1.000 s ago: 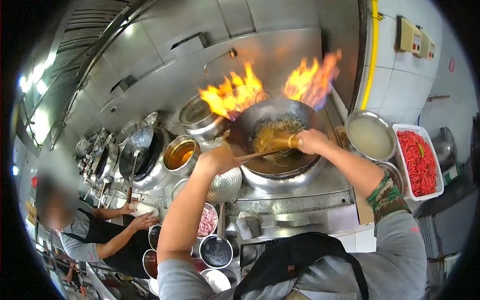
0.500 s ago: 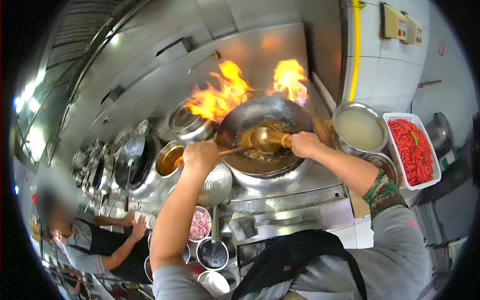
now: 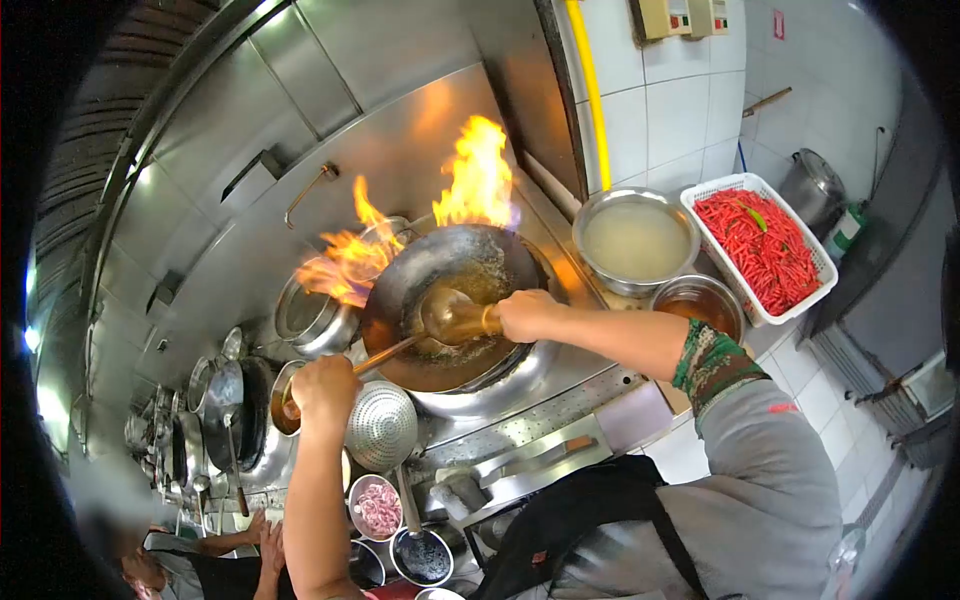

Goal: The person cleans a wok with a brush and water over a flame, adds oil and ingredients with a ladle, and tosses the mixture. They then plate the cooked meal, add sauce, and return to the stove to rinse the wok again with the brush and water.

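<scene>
My left hand (image 3: 325, 388) is closed round the wooden handle of a ladle (image 3: 405, 345), whose shaft runs right into the wok. The wok (image 3: 400, 270) is dark and tilted, with brownish liquid in its bottom. My right hand (image 3: 528, 315) grips what looks like a bamboo wok brush (image 3: 466, 322), tan and flared, with a band near my fingers. Its flared end meets the ladle's bowl inside the wok, hiding part of it. Flames (image 3: 478, 175) rise behind the wok.
A perforated skimmer (image 3: 382, 427) rests below my left forearm's side of the wok. At right stand a bowl of cloudy liquid (image 3: 640, 240) and a white basket (image 3: 815, 285) of red chillies. A bowl of pink meat (image 3: 377, 508) sits lower. A co-worker's hands (image 3: 265, 540) are at lower left.
The view has swung right, so the wok and both hands appear farther left. The brush and ladle remain together in the wok. The flames have changed shape.
</scene>
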A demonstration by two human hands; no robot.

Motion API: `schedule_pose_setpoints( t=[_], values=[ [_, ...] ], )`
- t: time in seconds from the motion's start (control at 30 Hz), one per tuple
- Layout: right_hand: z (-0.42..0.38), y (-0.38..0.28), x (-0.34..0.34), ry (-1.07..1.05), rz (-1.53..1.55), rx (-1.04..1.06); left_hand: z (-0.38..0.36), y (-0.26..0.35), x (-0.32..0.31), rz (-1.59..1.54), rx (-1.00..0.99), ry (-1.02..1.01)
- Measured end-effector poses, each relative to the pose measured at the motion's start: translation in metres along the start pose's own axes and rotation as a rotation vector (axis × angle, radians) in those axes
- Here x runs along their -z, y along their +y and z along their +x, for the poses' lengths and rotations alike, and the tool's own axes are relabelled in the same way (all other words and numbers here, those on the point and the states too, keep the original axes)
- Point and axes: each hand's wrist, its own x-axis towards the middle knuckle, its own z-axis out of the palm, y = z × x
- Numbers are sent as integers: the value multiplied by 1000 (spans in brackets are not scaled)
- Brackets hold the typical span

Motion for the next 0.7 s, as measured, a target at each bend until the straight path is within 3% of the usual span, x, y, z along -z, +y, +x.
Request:
schedule_pose_setpoints(
  t=[0.07, 0.17, 0.2, 0.27, 0.4, 0.53, 0.67, 0.7],
  values=[
    [10, -2, -11, 162, -159, 50, 3, 3, 1, 3, 21, -25],
    [0, -14, -3, 92, 23, 50, 3, 7, 5, 5, 19, -59],
    [0, -11, 4, -17, 127, 130, 8, 4, -2, -6, 17, -47],
    [7, -5, 14, -54, -114, 69, 3, 2, 9, 16, 1, -74],
    [13, -12, -5, 357, -128, 106, 9, 7, 5, -7, 41, -47],
    [22, -2, 7, 4, -103, 84, 9, 4, 12, -46, 51, -120],
    [19, -22, 1, 182, -175, 72, 13, 7, 6, -97, 61, -180],
    [15, -20, 4, 103, -57, 79, 14, 6, 9, -117, 45, -213]
  ],
)
